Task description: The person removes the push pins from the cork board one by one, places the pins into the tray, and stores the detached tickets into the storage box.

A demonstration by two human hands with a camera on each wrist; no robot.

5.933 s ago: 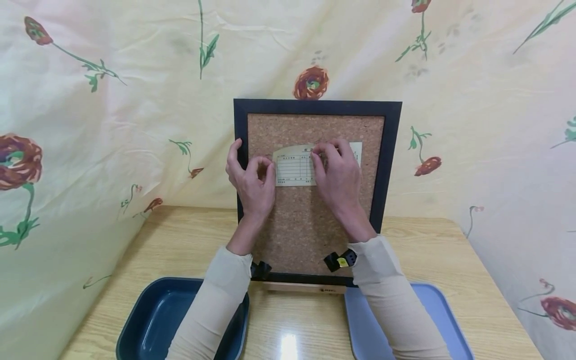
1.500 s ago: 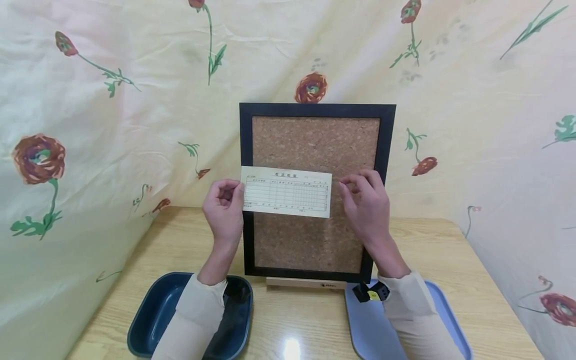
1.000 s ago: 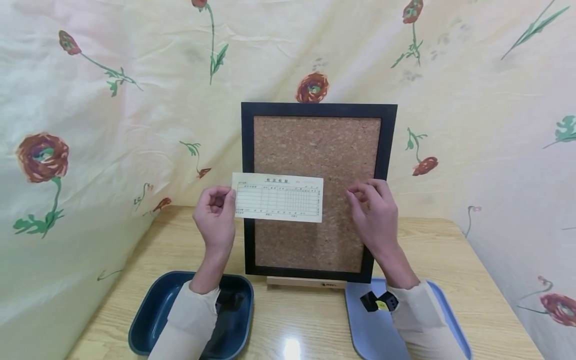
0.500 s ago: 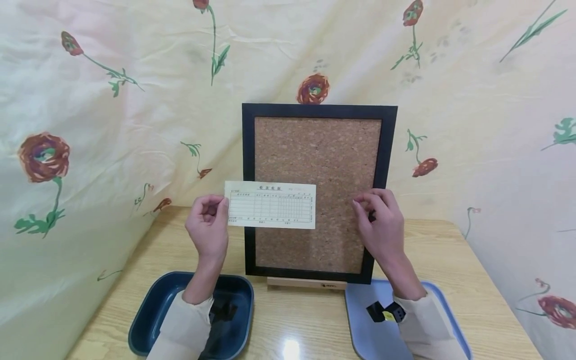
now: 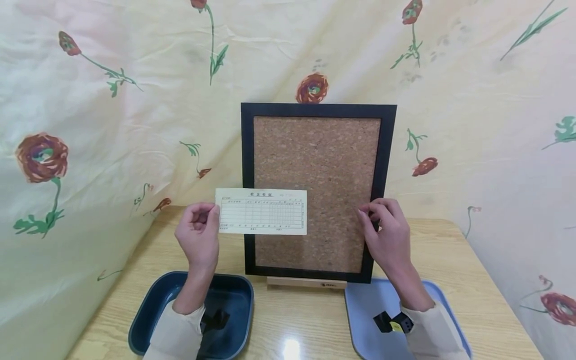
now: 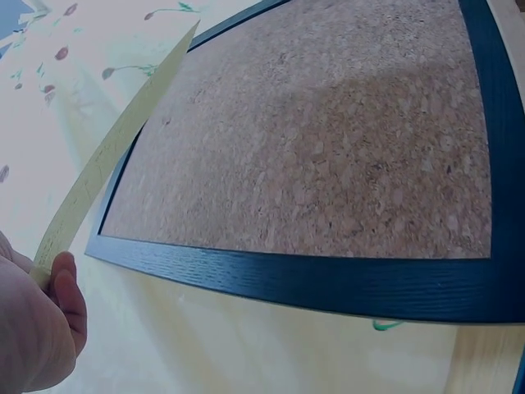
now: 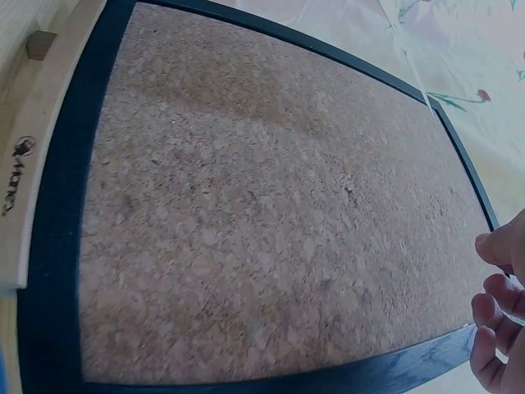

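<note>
A printed paper form with a ruled table hangs in front of the lower left of a cork board with a black frame. My left hand pinches the form by its left edge; the left wrist view catches the paper almost edge-on. By the board's right frame edge is my right hand, thumb and fingertips drawn together. In the right wrist view, the curled right fingers show nothing clearly between them. Something too small to see there cannot be ruled out.
The board leans on a light wooden base on the wooden table. A dark blue tub stands at front left, a light blue tray at front right. Behind hangs a flowered cloth.
Several seconds ago both hands were at the form against the upper board. Now it is off the board, carried down and left by my left hand, while my right hand has moved right and down.
</note>
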